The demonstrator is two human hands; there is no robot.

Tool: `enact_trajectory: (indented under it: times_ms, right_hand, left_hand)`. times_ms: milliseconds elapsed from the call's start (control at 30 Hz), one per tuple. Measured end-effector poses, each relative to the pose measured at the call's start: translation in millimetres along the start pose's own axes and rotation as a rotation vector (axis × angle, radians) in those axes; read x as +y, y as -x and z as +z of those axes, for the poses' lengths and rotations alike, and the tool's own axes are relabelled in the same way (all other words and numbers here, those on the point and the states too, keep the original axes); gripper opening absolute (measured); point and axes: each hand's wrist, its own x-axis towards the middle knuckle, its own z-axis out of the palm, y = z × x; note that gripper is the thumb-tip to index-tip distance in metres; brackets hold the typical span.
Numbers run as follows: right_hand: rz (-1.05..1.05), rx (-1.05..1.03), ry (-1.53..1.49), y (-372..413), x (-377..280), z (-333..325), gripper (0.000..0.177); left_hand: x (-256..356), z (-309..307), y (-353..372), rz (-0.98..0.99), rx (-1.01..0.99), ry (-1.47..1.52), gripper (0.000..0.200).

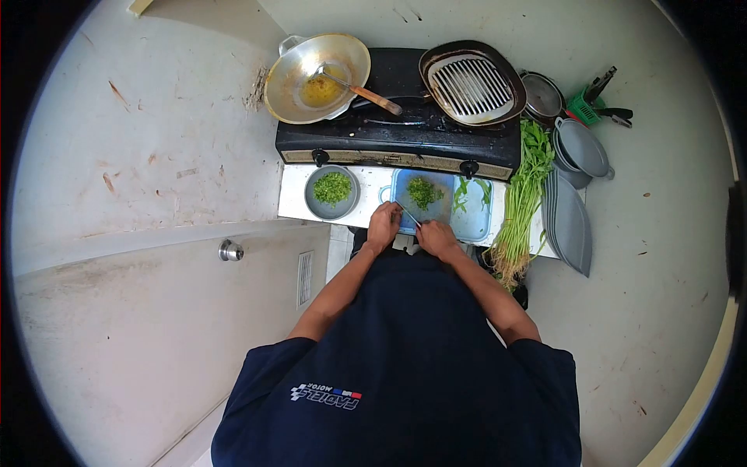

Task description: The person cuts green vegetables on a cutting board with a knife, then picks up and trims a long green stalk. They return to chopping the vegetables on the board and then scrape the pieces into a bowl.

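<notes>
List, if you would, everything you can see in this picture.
wok: 1, silver, stove's left burner, oil inside
spatula: 1, wooden handle, in wok
grill pan: 1, dark, right burner
stove: 1, black, top centre
bowl: 1, grey, before stove, chopped greens inside
tray: 1, blue, right of bowl, chopped greens on it
stalks: 1 bunch, green, right of tray
plates: stack, grey, far right
pans: several, grey, above plates
basket: 1, green, by pans, utensils inside
knob: 1, silver, door at left
knife: 1, silvery, over tray
left hand: 1, bare, tray's near edge
right hand: 1, bare, holding knife
</notes>
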Motion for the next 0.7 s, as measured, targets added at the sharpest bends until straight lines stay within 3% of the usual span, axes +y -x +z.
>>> enact_trajectory:
  times_ms: [167, 267, 367, 700]
  right_hand:
    - [-0.029, 0.044, 0.066, 5, 2, 0, 0.040]
    - [0.067, -0.075, 0.022, 8, -1, -10, 0.038]
    - [0.028, 0.020, 0.010, 14, 8, 1, 0.043]
    - [0.051, -0.028, -0.011, 10, 0, -5, 0.046]
  left_hand:
    - [6, -4, 0, -0.002, 0.001, -0.057, 0.014]
    - [-2, 1, 2, -0.019, 0.021, 0.004, 0.013]
    - [-2, 0, 3, -0.016, 0.030, -0.002, 0.011]
    - [1, -1, 3, -0.024, 0.036, 0.013, 0.010]
